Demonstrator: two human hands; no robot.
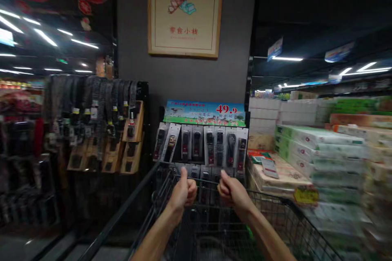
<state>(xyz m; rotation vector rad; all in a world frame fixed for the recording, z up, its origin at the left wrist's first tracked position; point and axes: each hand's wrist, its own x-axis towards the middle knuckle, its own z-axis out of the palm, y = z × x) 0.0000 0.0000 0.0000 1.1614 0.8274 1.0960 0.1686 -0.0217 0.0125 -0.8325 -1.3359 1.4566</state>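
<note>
My left hand (183, 193) is raised over the wire shopping cart (211, 228), fingers curled into a fist and thumb pointing up. Across from it, my right hand (231, 191) makes the same closed shape, its thumb up and tilted inward. Nothing shows in either fist, and a gap separates them. Both forearms come up from the bottom of the view. Just beyond the hands, belts in clear packs (219, 147) hang in rows on a dark display rack. A blue and green price sign (204, 113) reading 49.9 tops the rack.
More belts (92, 102) hang at the left, with boxed ones (131, 157) below. Stacked cartons (318, 147) and green-white packs stand at the right, blurred, with a yellow tag (306, 195). A framed ice cream poster (185, 12) hangs on the grey pillar (196, 77).
</note>
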